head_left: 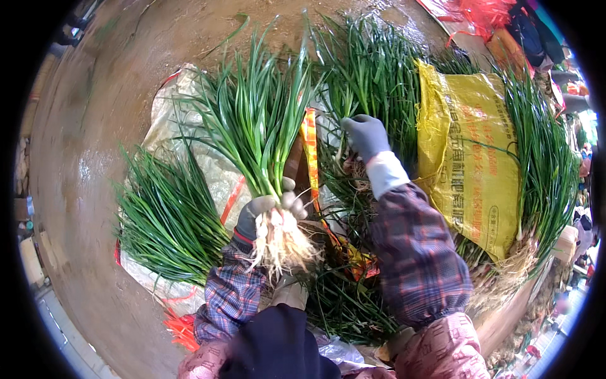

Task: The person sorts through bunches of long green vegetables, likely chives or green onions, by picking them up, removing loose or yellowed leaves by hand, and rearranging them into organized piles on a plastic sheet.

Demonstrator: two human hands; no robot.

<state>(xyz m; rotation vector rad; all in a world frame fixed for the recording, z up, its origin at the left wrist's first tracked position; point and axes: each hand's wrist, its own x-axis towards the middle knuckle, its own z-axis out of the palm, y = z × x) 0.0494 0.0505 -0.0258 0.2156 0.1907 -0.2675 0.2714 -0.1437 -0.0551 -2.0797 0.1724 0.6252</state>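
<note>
My left hand (270, 205), in a grey glove, is wrapped round the lower stems of a bunch of green garlic (262, 120). The long leaves point away from me, and the pale bulbs and stringy roots (281, 240) hang on my side of the fist. Further right, my right hand (367, 136), gloved too, has its fingers closed at a single green garlic stalk (343, 104) beside the large pile (385, 76). Its fingertips are partly hidden behind the back of the glove.
Another heap of green garlic (173, 221) lies on a whitish sheet (167, 120) at the left. A yellow woven sack (476, 158) covers part of the pile at the right. Between my arms are an orange strip (310, 148) and loose leaves (344, 309). Red ties (182, 328) lie lower left.
</note>
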